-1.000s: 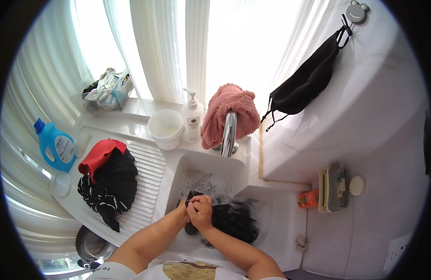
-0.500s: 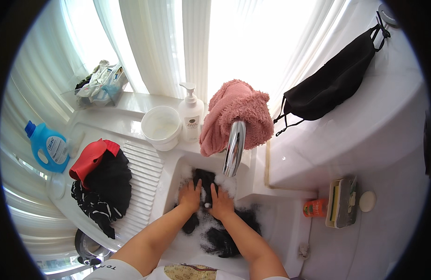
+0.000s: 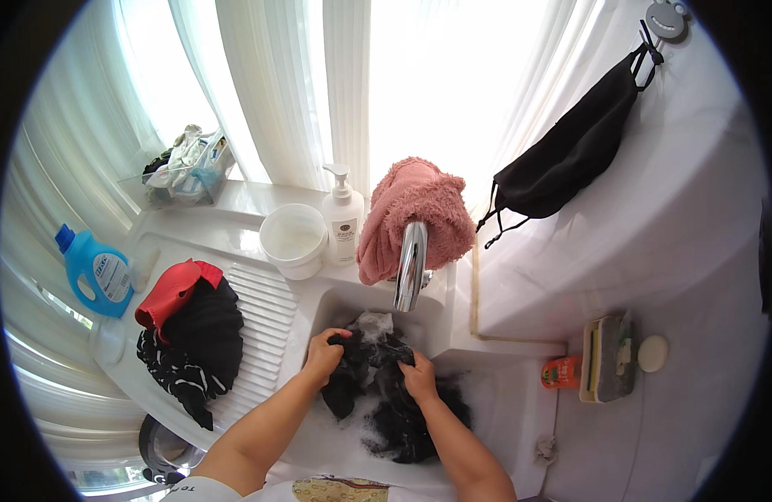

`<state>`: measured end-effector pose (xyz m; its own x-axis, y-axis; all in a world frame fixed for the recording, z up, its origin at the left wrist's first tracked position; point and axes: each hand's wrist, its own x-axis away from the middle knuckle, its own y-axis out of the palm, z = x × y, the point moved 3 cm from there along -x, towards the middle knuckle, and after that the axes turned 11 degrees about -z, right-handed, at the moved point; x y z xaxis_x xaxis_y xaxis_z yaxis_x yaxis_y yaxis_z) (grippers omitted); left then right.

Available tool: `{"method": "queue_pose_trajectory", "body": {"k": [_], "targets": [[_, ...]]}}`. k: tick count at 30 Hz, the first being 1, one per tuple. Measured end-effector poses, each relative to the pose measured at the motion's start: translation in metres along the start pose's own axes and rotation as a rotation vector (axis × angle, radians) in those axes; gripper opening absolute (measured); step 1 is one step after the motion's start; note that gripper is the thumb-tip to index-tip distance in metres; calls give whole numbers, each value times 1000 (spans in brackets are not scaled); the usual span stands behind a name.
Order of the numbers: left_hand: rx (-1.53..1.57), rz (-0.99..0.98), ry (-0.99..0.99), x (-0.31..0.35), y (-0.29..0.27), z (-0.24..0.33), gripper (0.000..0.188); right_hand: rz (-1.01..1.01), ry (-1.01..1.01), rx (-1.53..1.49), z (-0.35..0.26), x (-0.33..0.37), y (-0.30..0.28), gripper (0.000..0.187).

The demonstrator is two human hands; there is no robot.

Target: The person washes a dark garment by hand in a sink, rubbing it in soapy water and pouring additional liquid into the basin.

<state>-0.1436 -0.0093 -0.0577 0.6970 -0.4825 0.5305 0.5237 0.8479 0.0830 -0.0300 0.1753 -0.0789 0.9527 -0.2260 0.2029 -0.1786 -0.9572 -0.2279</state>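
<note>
Wet black cloth (image 3: 373, 366), foamy in places, is stretched between my two hands over the sink (image 3: 319, 316). My left hand (image 3: 325, 353) is closed on its left edge, the thumb lying on top. On the other side, my right hand (image 3: 418, 376) pinches the cloth's right edge. More black fabric (image 3: 407, 431) lies below in sudsy water, partly under my right forearm; whether it is the same piece I cannot tell. The chrome faucet (image 3: 412, 266) curves down just beyond my hands, a pink fluffy towel (image 3: 415, 209) draped over its base.
A ribbed washboard (image 3: 260, 322) at left bears black clothing with a red collar (image 3: 172, 293). Behind it stand a blue detergent bottle (image 3: 105, 276), a white tub (image 3: 294, 238) and a pump bottle (image 3: 344, 222). At right are a sponge holder (image 3: 607, 360) and a hanging black mask (image 3: 570, 159).
My hands were flat on the cloth, pressing it down in the suds. Now they are farther apart, gripping its edges, and the cloth is spread wider and lifted.
</note>
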Motion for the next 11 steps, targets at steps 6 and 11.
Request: {"method": "queue_pose_trajectory", "body": {"k": [6,11], "targets": [[776,-194,-66,23,51,-17,65,-39,-488,426,-77,65,45,33],[781,-175,-210,38,70,-65,32,92,-219,250,-33,54,56,28]]}}
